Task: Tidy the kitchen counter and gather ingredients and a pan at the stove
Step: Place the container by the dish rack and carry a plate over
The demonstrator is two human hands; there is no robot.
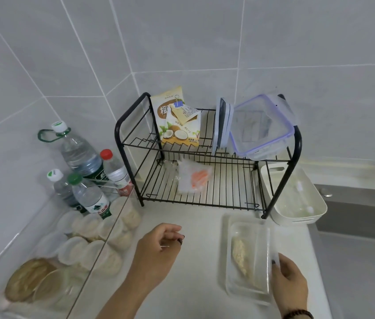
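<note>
At five o'clock on the counter (pixel 195 217), your right hand (pixel 289 280) pinches the near right rim of the clear tray (pixel 248 256); your left hand (pixel 159 249) hovers at seven o'clock, fingers loosely curled, seemingly on nothing. Bring that left hand to the tray's opposite long side before lifting, I'd judge, and keep it level so the pale food stays put. Its long axis runs six to twelve, far end pointing at the rack (pixel 207 157).
</note>
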